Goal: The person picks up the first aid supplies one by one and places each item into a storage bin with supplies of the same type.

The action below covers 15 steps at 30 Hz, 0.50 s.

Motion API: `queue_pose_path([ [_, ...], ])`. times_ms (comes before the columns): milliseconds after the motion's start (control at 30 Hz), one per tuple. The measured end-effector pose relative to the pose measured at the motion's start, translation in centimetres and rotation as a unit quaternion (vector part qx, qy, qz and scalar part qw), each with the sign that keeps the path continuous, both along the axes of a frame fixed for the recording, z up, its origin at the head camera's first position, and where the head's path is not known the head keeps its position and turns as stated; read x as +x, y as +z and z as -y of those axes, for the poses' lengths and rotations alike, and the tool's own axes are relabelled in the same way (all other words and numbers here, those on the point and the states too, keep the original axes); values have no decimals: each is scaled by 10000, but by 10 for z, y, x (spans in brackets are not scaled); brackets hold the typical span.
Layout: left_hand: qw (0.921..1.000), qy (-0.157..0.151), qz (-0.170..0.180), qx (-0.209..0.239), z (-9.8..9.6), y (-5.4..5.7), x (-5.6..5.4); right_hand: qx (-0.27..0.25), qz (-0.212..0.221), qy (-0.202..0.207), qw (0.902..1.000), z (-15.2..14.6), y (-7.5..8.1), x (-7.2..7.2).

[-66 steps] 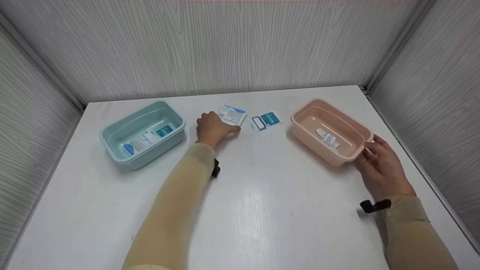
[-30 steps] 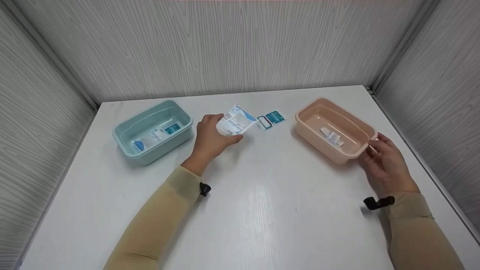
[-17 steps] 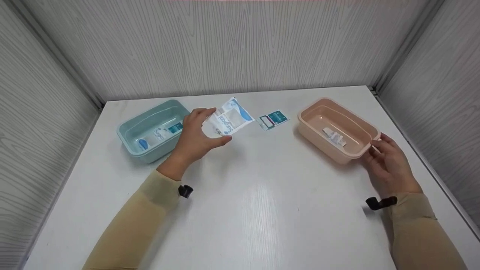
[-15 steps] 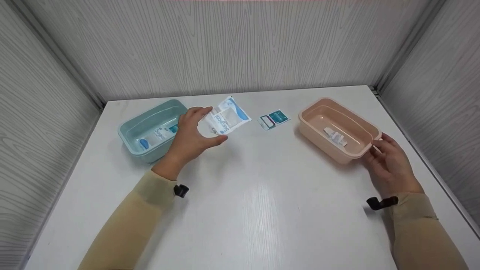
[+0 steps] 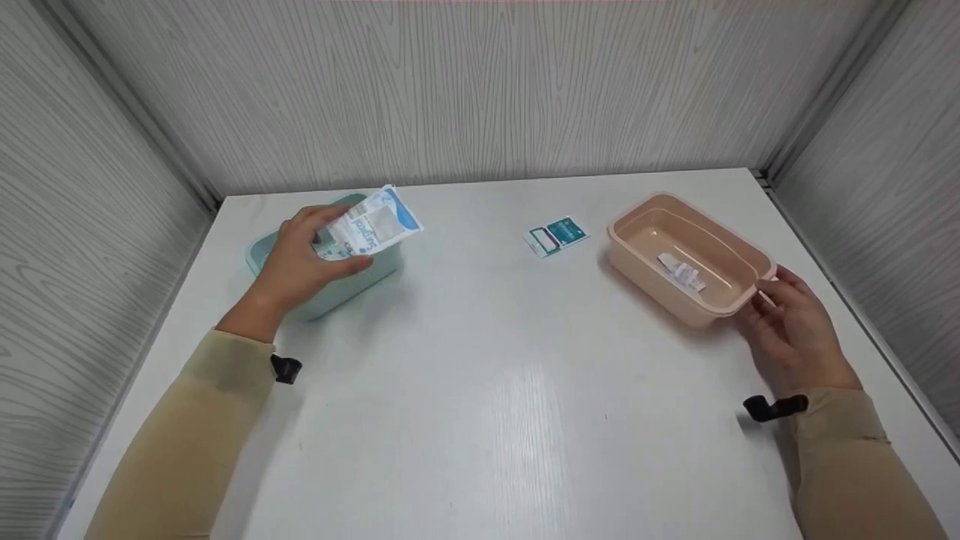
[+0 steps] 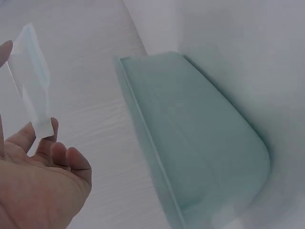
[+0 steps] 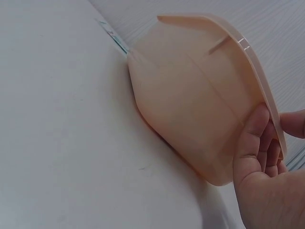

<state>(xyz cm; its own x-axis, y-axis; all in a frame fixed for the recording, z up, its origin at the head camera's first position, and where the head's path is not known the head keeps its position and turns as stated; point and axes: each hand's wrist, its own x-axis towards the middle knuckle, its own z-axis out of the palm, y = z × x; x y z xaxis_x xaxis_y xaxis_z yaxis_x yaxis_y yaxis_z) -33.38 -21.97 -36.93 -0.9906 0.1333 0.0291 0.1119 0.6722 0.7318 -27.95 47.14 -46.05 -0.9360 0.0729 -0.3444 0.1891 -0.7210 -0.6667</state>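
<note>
My left hand (image 5: 289, 262) grips a white-and-blue packet (image 5: 379, 223) printed "Surgical", holding it above the teal plastic tub (image 5: 367, 281) at the left. Hand and packet cover much of that tub's inside. In the left wrist view the packet (image 6: 31, 71) appears edge-on between thumb and fingers, apart from the tub (image 6: 200, 133). At the right, my right hand (image 5: 799, 330) pinches the near right corner of the peach tub (image 5: 660, 285). Its thumb lies over the rim and its fingers beneath, as the right wrist view shows. Several crumpled white strips (image 5: 681, 272) lie inside the peach tub.
A small teal-and-white packet (image 5: 556, 236) lies flat on the white table (image 5: 465, 375) between the tubs, nearer the peach one. Grey wood-grain panels (image 5: 480, 90) stand behind the table and along both sides.
The left hand reached the packet on the table, lifted it and carried it left over the teal tub. The right hand stays on the peach tub's rim; the view has shifted slightly.
</note>
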Motion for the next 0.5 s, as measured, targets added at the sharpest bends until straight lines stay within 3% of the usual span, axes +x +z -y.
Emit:
queue_pose_path([
  [500,9938,877,646,-236,69,-16,-12,52,-246,36,9997,0,-1,0],
])
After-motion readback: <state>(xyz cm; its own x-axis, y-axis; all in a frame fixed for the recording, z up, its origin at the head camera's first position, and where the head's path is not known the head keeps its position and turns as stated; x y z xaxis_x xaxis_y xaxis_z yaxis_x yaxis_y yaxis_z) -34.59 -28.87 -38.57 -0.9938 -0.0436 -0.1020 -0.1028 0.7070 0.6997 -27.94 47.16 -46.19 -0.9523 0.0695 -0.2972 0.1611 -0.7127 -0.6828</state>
